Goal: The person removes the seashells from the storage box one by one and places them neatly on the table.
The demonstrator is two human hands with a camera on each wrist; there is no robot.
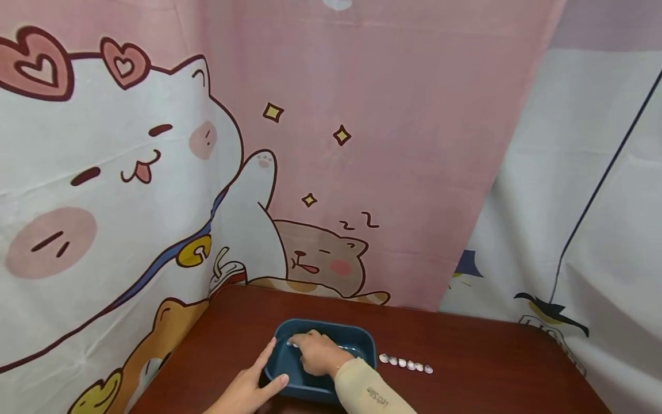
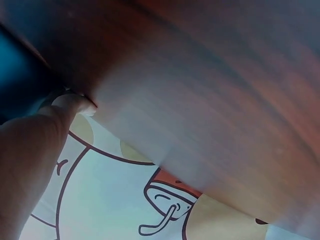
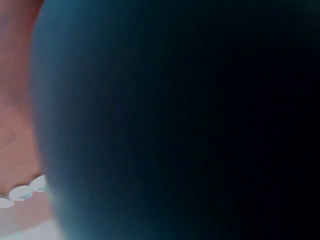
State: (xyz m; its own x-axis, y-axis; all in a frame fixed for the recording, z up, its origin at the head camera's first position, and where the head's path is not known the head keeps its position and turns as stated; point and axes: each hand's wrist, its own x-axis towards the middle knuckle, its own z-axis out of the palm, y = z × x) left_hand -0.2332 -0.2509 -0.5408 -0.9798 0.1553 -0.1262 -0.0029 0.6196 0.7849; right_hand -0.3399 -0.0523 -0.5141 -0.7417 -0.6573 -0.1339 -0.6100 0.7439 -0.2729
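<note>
A dark blue rectangular tray (image 1: 289, 368) with raised walls sits on the table. My left hand (image 1: 250, 386) rests against the tray's left end, thumb and fingers spread along its rim; the left wrist view shows part of this hand (image 2: 30, 150) beside the blue wall. My right hand (image 1: 316, 352) reaches inside the tray, its fingertips at small whitish, shell-like pieces (image 1: 289, 343) near the far left corner. Whether the fingers pinch a piece is hidden. The tray wall (image 3: 75, 125) fills most of the right wrist view, dark and blurred.
Right of the tray, several small whitish pieces (image 1: 411, 365) lie in a short row on the reddish-brown table (image 1: 481, 368). A cartoon-printed cloth (image 1: 403, 172) hangs behind the table and along its left side.
</note>
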